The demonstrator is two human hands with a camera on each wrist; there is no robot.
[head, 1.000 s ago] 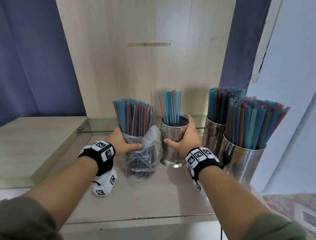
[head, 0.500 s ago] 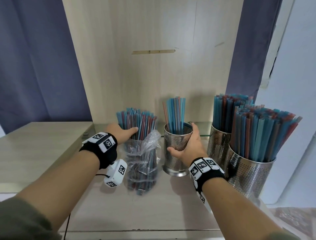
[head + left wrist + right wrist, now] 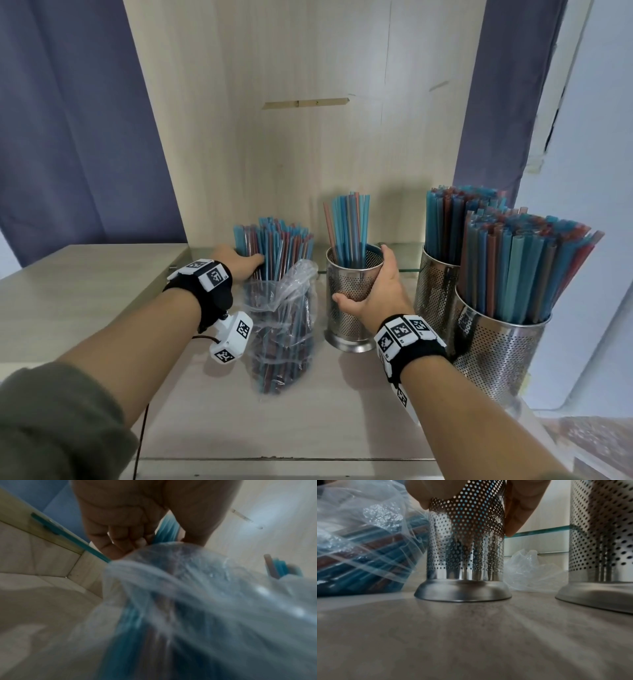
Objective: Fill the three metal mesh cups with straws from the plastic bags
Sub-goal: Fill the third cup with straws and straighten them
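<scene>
Wooden counter (image 3: 239, 418): two full cups far right, third cup (image 3: 352, 298) part-filled, centre. Our right hand (image 3: 373, 291) wraps it; our left hand (image 3: 239, 262) grasps straws (image 3: 274, 246) standing in the bag (image 3: 284, 322), left. Step: filling the third cup. Next, we judge: lift a bunch across.

Pale wood-grain surface (image 3: 212, 421) carrying bags and cups

From my feed I see a clear plastic bag of straws (image 3: 281, 329) standing left of centre, a part-filled mesh cup (image 3: 352, 301) just beside it, two packed cups (image 3: 496, 359) at the right, one behind the other, and a crumpled empty bag (image 3: 530, 572) lying behind the middle cup.
</scene>
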